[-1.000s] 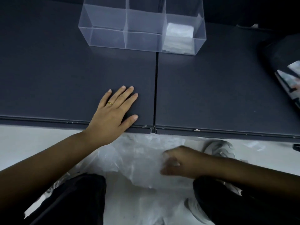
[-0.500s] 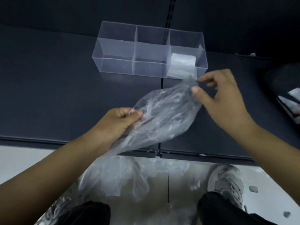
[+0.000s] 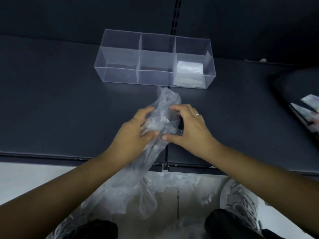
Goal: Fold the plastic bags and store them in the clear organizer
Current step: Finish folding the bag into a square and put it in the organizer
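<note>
A crumpled clear plastic bag [image 3: 165, 104] stands bunched over the dark shelf [image 3: 51, 100], its lower end trailing past the front edge. My left hand [image 3: 133, 133] grips its left side and my right hand [image 3: 188, 128] grips its right side, thumbs nearly meeting at the front. Behind the bag stands the clear organizer [image 3: 120, 57] with three compartments. A folded white bag [image 3: 189, 71] lies in the right compartment; the left and middle ones hold nothing.
More loose clear bags [image 3: 138, 195] lie heaped on the pale floor below the shelf edge, between my knees. A grey shoe [image 3: 240, 200] shows at the lower right. A dark object with glossy prints [image 3: 303, 104] sits at the shelf's right.
My right hand has come in from the bag's far end to its middle, so both hands now hold the bag close together. The bag has turned from stretched sideways to bunched upright.
</note>
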